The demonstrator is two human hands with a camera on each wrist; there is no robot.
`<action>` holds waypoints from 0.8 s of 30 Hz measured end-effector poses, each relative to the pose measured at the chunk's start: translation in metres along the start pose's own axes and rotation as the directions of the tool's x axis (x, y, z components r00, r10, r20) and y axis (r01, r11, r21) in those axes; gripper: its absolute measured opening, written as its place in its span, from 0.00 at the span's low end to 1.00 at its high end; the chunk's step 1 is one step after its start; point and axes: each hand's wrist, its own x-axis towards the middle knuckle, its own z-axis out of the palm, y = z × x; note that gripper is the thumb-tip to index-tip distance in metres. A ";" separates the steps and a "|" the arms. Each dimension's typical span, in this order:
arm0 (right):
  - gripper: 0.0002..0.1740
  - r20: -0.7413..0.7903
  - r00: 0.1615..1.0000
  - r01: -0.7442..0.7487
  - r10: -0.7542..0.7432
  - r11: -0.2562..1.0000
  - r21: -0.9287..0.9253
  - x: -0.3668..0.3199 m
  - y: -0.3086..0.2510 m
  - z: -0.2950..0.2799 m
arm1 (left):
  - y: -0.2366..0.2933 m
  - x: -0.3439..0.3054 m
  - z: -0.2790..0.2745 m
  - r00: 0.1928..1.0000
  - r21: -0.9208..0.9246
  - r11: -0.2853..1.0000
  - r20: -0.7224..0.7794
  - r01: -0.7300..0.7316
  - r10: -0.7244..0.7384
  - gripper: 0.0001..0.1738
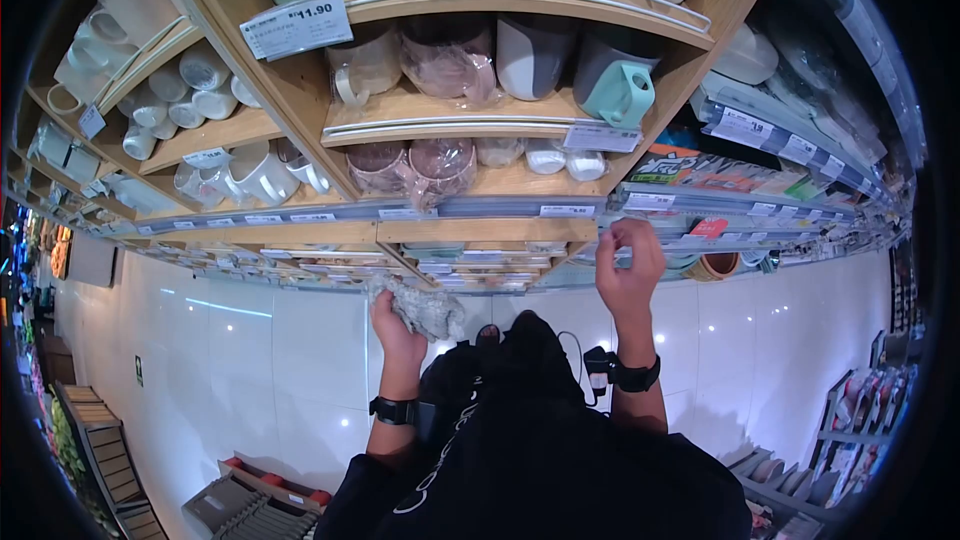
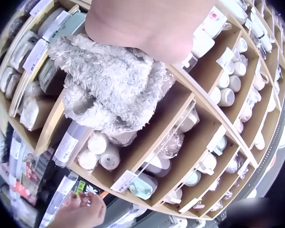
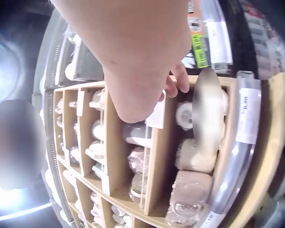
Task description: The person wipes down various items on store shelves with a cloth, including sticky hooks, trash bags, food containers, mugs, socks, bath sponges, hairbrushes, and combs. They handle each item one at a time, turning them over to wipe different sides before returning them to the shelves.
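My left hand (image 1: 398, 335) grips a grey, fluffy, plush cloth (image 1: 428, 310) in front of the shelf at lower centre in the head view. In the left wrist view the shaggy cloth (image 2: 111, 83) hangs below the hand, its folds hiding part of the shelves. My right hand (image 1: 632, 265) is raised before the lower shelf edge, its fingers loosely bent with nothing between them. In the right wrist view the same hand (image 3: 137, 71) overlaps a white price tag (image 3: 156, 114) on a shelf.
Wooden shelves hold plastic-wrapped pink mugs (image 1: 443, 168), a mint-green mug (image 1: 618, 90) and several white cups (image 1: 195, 90). Thin guard rails (image 1: 450, 125) run along the shelf fronts. Flat packages (image 1: 670, 168) lie to the right. Crates (image 1: 250, 505) stand behind on the tiled floor (image 1: 240, 340).
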 end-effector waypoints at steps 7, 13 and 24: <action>0.02 0.470 0.732 -0.608 0.493 0.784 0.125 -0.071 0.047 0.021 | -0.021 -0.019 -0.037 0.986 -0.076 0.987 -0.073 0.145 -0.150 0.15; 0.04 0.700 0.550 -0.757 0.456 0.625 0.187 -0.128 0.048 0.067 | -0.021 -0.065 -0.033 0.959 0.030 0.970 -0.156 0.243 -0.235 0.13; 0.07 0.870 0.426 -0.714 0.249 0.683 0.154 -0.149 -0.034 0.119 | 0.016 -0.081 -0.059 0.972 -0.027 0.973 0.058 0.228 -0.226 0.24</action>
